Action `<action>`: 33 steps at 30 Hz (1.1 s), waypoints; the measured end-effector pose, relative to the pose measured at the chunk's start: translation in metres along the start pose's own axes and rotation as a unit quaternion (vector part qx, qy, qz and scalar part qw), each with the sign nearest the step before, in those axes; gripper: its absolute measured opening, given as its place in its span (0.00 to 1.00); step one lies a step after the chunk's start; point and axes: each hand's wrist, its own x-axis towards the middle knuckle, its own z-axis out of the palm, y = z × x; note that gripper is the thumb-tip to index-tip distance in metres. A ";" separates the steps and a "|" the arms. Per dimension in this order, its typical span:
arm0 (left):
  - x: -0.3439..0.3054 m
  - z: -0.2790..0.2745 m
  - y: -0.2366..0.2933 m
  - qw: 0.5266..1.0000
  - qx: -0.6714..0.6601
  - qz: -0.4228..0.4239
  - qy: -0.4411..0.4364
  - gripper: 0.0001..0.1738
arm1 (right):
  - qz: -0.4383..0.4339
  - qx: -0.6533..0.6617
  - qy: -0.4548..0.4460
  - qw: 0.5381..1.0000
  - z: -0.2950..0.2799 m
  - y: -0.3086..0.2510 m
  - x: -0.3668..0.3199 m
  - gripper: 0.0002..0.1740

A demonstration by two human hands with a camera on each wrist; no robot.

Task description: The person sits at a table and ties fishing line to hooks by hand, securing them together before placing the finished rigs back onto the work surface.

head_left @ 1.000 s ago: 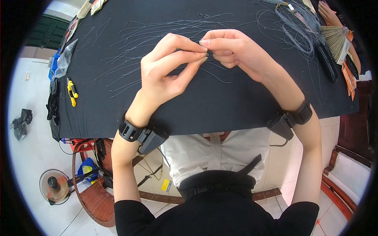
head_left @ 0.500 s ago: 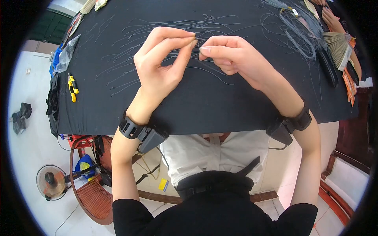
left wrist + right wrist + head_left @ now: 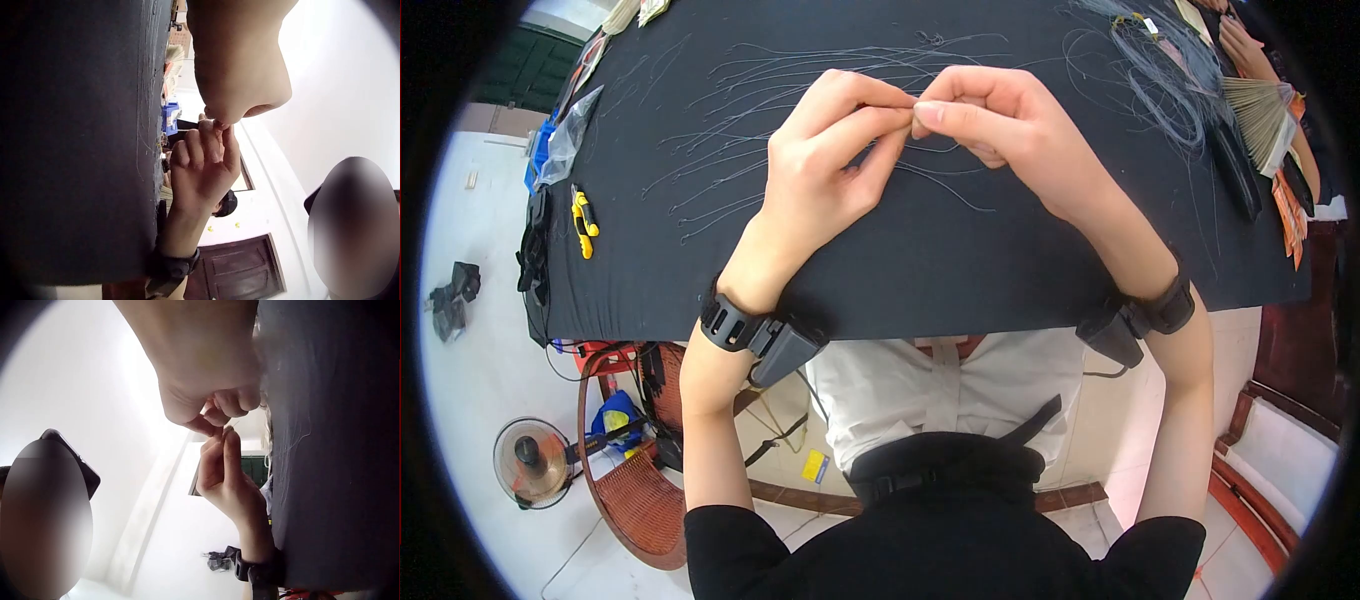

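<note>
In the head view, the left hand (image 3: 828, 150) and right hand (image 3: 1025, 125) meet above the black cloth (image 3: 960, 270), fingertips touching. Thumb and fingers of each pinch something very thin, seemingly a grey line, mostly hidden by the fingers. A fine strand end (image 3: 235, 425) pokes out beside the joined fingertips in the right wrist view. The right hand's other fingers are curled in. Beneath and around the hands, several thin grey lines (image 3: 962, 193) with small looped ends lie spread across the cloth.
Yellow-handled pliers (image 3: 584, 222) and a clear plastic bag (image 3: 568, 140) lie at the left. Toward the right are a tangled coil of line (image 3: 1150, 85), a black long object (image 3: 1235, 170), a fanned bundle of cards (image 3: 1258, 115) and another person's hand (image 3: 1243, 48).
Half a second ago the hands were slightly apart, with a thin strand between them. The left hand has since moved right and the right hand slightly up, so their fingertips touch again.
</note>
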 end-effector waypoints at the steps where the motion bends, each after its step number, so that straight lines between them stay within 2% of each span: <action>1: 0.000 0.000 0.001 1.000 -0.008 -0.002 -0.004 0.08 | 0.000 0.003 0.008 1.000 -0.001 0.000 0.000 0.11; 5: 0.002 0.000 0.004 0.999 -0.029 0.019 -0.004 0.09 | 0.048 0.073 0.027 0.996 -0.004 0.000 0.001 0.11; 14: 0.003 0.000 0.007 0.997 -0.018 0.069 0.025 0.10 | 0.109 0.222 -0.014 0.969 -0.010 0.009 0.003 0.10; 25: 0.001 -0.002 0.006 0.998 -0.042 0.038 0.023 0.10 | 0.138 0.168 -0.050 0.975 -0.007 0.010 0.003 0.09; 33: -0.001 -0.002 0.000 0.997 0.006 -0.043 0.066 0.06 | 0.150 0.113 -0.043 0.981 0.000 0.004 0.002 0.10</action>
